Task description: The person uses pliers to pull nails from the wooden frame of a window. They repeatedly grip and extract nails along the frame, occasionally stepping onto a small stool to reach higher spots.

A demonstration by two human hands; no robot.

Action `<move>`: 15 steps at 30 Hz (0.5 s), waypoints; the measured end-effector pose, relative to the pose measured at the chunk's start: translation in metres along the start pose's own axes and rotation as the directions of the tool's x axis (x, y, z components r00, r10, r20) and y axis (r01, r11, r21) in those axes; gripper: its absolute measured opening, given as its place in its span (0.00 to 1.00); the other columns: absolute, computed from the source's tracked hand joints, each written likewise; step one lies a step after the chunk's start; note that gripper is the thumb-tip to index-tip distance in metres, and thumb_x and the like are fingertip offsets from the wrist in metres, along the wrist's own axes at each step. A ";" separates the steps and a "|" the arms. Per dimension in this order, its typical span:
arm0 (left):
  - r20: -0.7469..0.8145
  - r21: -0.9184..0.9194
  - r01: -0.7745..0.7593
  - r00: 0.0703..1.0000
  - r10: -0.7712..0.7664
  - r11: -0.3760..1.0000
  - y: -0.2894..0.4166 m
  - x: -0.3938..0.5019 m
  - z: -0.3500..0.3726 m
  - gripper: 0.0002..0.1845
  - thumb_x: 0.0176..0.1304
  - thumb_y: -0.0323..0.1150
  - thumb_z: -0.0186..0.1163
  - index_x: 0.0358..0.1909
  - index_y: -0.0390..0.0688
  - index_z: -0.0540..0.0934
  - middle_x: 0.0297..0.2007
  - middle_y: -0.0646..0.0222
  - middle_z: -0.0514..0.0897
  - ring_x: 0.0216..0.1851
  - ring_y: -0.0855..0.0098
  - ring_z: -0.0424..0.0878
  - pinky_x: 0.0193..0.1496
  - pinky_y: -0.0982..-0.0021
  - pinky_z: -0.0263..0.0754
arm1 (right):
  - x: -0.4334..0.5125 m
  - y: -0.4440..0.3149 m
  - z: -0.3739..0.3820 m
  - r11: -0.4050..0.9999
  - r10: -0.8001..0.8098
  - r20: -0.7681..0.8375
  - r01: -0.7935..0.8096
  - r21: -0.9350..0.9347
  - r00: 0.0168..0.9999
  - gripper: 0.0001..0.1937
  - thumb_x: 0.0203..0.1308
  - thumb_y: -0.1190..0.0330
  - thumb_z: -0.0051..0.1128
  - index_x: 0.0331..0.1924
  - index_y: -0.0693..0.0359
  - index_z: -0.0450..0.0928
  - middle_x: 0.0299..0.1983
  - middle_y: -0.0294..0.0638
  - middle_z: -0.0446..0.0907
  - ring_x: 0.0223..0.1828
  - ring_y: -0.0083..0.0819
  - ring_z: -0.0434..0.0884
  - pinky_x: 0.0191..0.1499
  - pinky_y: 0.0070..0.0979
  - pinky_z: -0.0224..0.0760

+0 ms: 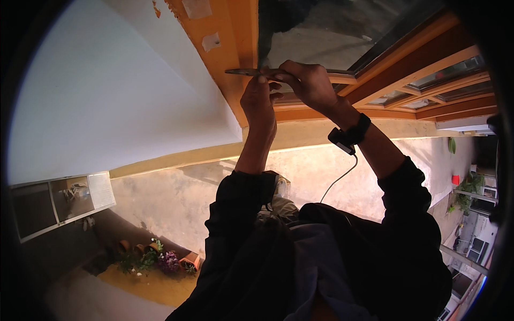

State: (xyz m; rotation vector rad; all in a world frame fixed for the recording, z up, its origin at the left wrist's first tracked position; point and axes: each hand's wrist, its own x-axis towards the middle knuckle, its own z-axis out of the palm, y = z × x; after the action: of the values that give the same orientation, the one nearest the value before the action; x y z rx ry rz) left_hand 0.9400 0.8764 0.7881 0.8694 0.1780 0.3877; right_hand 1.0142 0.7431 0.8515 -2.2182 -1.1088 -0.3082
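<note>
Both my hands are raised in front of an orange-painted wooden window frame (231, 52). My right hand (315, 82) grips the rear of a dark, pointed metal hand tool (241, 72), which looks like pliers. The tool lies nearly level, its tip directed left across the frame's upright. Thumb and fingertips of my left hand (259, 98) pinch around the tool's middle, with the other fingers loosely curled. Whether something small sits between those fingertips is hidden. Behind the hands is a dark glass pane (317, 44) that shows reflections.
A white wall (120, 96) adjoins the frame on the left. More small panes (453, 72) run off to the right. A cable (341, 176) hangs from a device on my right wrist. Potted plants (168, 261) stand at lower left, near a white-framed window (56, 200).
</note>
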 end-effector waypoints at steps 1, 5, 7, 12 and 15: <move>-0.020 0.006 -0.028 0.999 0.029 1.000 0.001 0.000 0.002 0.20 0.81 0.44 0.60 0.59 0.38 0.84 0.46 0.69 0.88 0.46 0.74 0.85 0.42 0.69 0.85 | 0.004 -0.001 -0.002 1.000 -0.025 0.004 0.025 0.006 1.000 0.07 0.73 0.66 0.64 0.42 0.61 0.84 0.36 0.45 0.89 0.35 0.48 0.88 0.34 0.34 0.80; -0.122 0.048 -0.039 0.992 0.045 0.998 0.006 -0.001 0.013 0.20 0.82 0.44 0.57 0.60 0.38 0.84 0.46 0.69 0.88 0.46 0.75 0.85 0.45 0.69 0.85 | 0.016 -0.006 -0.006 0.994 -0.096 -0.021 0.097 0.053 0.995 0.08 0.71 0.62 0.64 0.42 0.57 0.86 0.32 0.44 0.88 0.32 0.47 0.88 0.32 0.36 0.80; -0.157 0.069 -0.017 0.987 0.027 0.998 0.009 -0.004 0.017 0.20 0.83 0.44 0.56 0.61 0.38 0.84 0.45 0.69 0.88 0.46 0.75 0.85 0.46 0.69 0.85 | 0.018 -0.010 -0.008 0.994 -0.096 -0.021 0.097 0.052 0.995 0.09 0.71 0.60 0.65 0.42 0.54 0.86 0.31 0.43 0.87 0.32 0.46 0.88 0.32 0.36 0.80; -0.061 0.126 -0.028 0.998 0.036 0.992 0.019 -0.008 0.006 0.20 0.83 0.43 0.56 0.61 0.37 0.84 0.47 0.68 0.89 0.47 0.74 0.85 0.46 0.69 0.85 | 0.014 -0.013 -0.009 0.996 -0.084 0.011 0.084 -0.016 0.996 0.09 0.71 0.59 0.65 0.41 0.55 0.86 0.31 0.43 0.88 0.31 0.46 0.88 0.32 0.36 0.81; -0.008 0.173 0.072 0.997 -0.071 0.982 0.016 -0.006 -0.001 0.21 0.83 0.45 0.55 0.60 0.38 0.83 0.51 0.68 0.87 0.51 0.72 0.84 0.50 0.66 0.84 | 0.010 -0.008 -0.010 0.997 -0.069 0.007 0.069 -0.021 0.998 0.10 0.71 0.59 0.65 0.41 0.56 0.86 0.29 0.43 0.87 0.30 0.47 0.87 0.31 0.36 0.80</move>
State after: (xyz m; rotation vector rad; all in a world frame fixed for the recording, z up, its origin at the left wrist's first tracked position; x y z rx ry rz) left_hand 0.9302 0.8844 0.8001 1.0310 0.2465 0.3089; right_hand 1.0149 0.7467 0.8672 -2.2042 -1.1925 -0.3440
